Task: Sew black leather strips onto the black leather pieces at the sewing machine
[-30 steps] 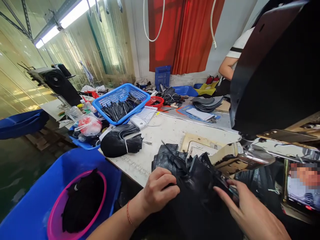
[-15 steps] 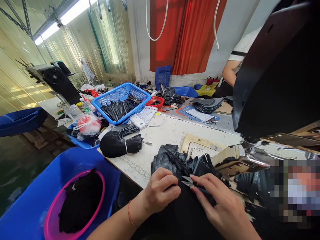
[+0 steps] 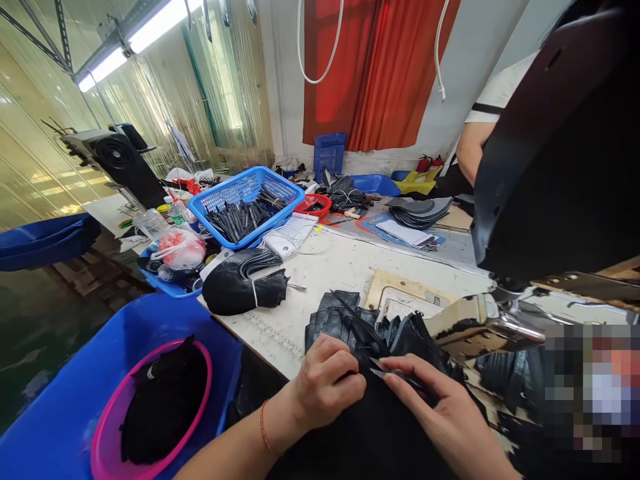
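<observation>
Small thread snips (image 3: pixel 381 369) are in my right hand (image 3: pixel 440 407), their two pointed blades aimed left. My left hand (image 3: pixel 333 383) is closed in a pinch just left of the blade tips, against the black leather pieces; what lies between its fingers is hidden. A chain of black leather pieces (image 3: pixel 333 310) lies over the table's front edge, beneath and beyond both hands. Just past them stands the sewing machine's cream bed plate (image 3: pixel 387 283). A bundle of curved black leather pieces (image 3: pixel 240 283), tied with a white band, lies to the left.
A blue basket (image 3: pixel 193 203) holds black strips, with a red basket (image 3: pixel 325 213) behind it. Lower left, a pink basin (image 3: pixel 100 433) with black material sits in a blue tub (image 3: pixel 45 413). The sewing machine's dark head (image 3: pixel 565 167) looms at right. Another person's arm (image 3: pixel 470 153) shows behind.
The snips' blades have closed somewhat and drawn slightly right, away from my left hand. My left hand keeps its pinch. The whole view has shifted a little.
</observation>
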`<state>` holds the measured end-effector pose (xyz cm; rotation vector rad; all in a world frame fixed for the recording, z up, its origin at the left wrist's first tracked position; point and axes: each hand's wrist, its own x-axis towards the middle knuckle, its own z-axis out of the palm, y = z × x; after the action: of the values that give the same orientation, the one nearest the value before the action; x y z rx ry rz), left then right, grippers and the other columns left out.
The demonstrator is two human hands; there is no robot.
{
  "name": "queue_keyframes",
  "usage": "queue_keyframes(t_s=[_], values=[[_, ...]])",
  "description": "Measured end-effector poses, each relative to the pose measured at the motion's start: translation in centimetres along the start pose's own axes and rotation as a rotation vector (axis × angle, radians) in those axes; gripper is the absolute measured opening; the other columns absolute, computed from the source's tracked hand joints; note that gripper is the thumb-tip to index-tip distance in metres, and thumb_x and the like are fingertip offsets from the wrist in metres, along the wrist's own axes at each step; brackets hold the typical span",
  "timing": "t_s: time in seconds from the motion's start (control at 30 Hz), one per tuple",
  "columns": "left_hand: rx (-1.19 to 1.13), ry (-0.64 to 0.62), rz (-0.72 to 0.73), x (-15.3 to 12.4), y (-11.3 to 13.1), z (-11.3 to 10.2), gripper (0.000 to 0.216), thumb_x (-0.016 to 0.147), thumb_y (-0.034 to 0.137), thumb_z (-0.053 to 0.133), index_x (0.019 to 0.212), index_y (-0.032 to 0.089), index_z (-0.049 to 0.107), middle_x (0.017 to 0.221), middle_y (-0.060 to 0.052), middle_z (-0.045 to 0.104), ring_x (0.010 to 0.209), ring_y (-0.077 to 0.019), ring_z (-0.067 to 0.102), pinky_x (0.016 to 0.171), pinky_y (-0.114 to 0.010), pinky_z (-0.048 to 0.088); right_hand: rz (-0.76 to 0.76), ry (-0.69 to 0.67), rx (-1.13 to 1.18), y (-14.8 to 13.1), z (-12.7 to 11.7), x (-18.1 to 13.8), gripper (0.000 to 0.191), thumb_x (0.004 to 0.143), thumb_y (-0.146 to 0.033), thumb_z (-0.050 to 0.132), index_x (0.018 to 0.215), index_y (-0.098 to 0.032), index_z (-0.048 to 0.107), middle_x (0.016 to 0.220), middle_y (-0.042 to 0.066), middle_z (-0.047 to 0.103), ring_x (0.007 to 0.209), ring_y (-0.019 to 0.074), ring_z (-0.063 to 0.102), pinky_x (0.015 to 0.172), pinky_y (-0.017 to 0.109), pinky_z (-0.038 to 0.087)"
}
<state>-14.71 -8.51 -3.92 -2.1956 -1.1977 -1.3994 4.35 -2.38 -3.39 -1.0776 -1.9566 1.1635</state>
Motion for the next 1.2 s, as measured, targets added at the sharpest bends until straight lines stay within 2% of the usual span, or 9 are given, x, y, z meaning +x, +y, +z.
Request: queue_keyframes(t_s=[0.1, 0.23, 0.47, 0.67, 0.77, 0.93, 1.07, 1.2], values=[[-0.004, 0.002, -0.01, -0.2, 0.2, 0.1, 0.023, 0.086, 0.006, 0.053, 0.067, 0.015, 0.062, 0.071, -0.005, 0.058, 0.076, -0.0164, 0.051, 0.066, -0.03, 0.044, -0.144, 0.005, -0.183, -0.1, -1.0, -0.3, 0.022, 0.085, -0.047, 0.064, 0.084, -0.027, 0.074, 0.08, 0.002, 0.071, 0.073, 0.0193, 0.067, 0.064, 0.026, 0.051], [-0.012, 0.027, -0.028, -0.3, 0.3, 0.2, 0.023, 0.087, 0.006, 0.052, 0.069, 0.015, 0.062, 0.072, -0.005, 0.056, 0.076, -0.0162, 0.05, 0.068, -0.029, 0.044, -0.279, 0.071, -0.293, 0.3, -1.0, -0.5, 0.017, 0.087, -0.043, 0.066, 0.091, -0.028, 0.071, 0.082, 0.001, 0.069, 0.072, 0.0171, 0.066, 0.06, 0.024, 0.049], [0.004, 0.079, -0.038, -0.5, 0.4, 0.8, 0.023, 0.088, 0.008, 0.049, 0.069, 0.018, 0.06, 0.071, -0.003, 0.054, 0.075, -0.015, 0.05, 0.065, -0.028, 0.044, -0.389, 0.072, -0.256, 0.3, 0.0, -0.1, 0.012, 0.09, -0.038, 0.064, 0.091, -0.027, 0.067, 0.076, -0.002, 0.065, 0.068, 0.0132, 0.064, 0.06, 0.021, 0.048], [-0.005, 0.127, -0.051, -0.5, 0.6, 1.0, 0.022, 0.087, 0.006, 0.05, 0.07, 0.015, 0.059, 0.072, -0.003, 0.053, 0.074, -0.0146, 0.049, 0.064, -0.028, 0.044, -0.306, 0.106, -0.186, 0.4, 0.2, 0.0, 0.017, 0.09, -0.04, 0.063, 0.081, -0.026, 0.068, 0.071, -0.004, 0.066, 0.063, 0.0119, 0.064, 0.058, 0.019, 0.047], [0.014, 0.123, -0.04, -0.3, 0.6, 0.9, 0.021, 0.085, 0.003, 0.052, 0.069, 0.015, 0.059, 0.072, -0.003, 0.053, 0.075, -0.0147, 0.049, 0.063, -0.028, 0.043, -0.246, 0.13, -0.187, 0.6, 0.0, 0.1, 0.021, 0.089, -0.045, 0.062, 0.081, -0.026, 0.069, 0.075, -0.003, 0.07, 0.068, 0.0133, 0.066, 0.06, 0.019, 0.049], [0.088, 0.071, 0.033, -0.1, 0.7, 0.9, 0.02, 0.079, 0.002, 0.056, 0.064, 0.016, 0.057, 0.065, -0.001, 0.053, 0.071, -0.0137, 0.05, 0.06, -0.029, 0.037, -0.158, 0.027, -0.302, 0.0, -0.3, 0.6, 0.026, 0.087, -0.052, 0.06, 0.088, -0.029, 0.07, 0.085, -0.002, 0.072, 0.074, 0.0164, 0.067, 0.056, 0.023, 0.048], [0.137, 0.004, 0.081, 0.0, 0.8, 0.9, 0.024, 0.077, 0.003, 0.057, 0.059, 0.017, 0.054, 0.062, 0.001, 0.053, 0.069, -0.0129, 0.051, 0.059, -0.03, 0.034, -0.114, -0.063, -0.375, -0.6, -0.6, 1.0, 0.027, 0.088, -0.053, 0.057, 0.083, -0.029, 0.069, 0.082, -0.003, 0.072, 0.075, 0.0173, 0.067, 0.064, 0.025, 0.049], [0.134, 0.006, 0.09, 0.1, 0.8, 1.0, 0.024, 0.076, 0.003, 0.057, 0.058, 0.017, 0.053, 0.061, 0.002, 0.055, 0.07, -0.0131, 0.052, 0.059, -0.03, 0.033, -0.132, -0.032, -0.396, -0.7, -0.9, 1.0, 0.026, 0.087, -0.053, 0.058, 0.089, -0.029, 0.068, 0.088, -0.002, 0.072, 0.08, 0.0176, 0.068, 0.064, 0.025, 0.05]])
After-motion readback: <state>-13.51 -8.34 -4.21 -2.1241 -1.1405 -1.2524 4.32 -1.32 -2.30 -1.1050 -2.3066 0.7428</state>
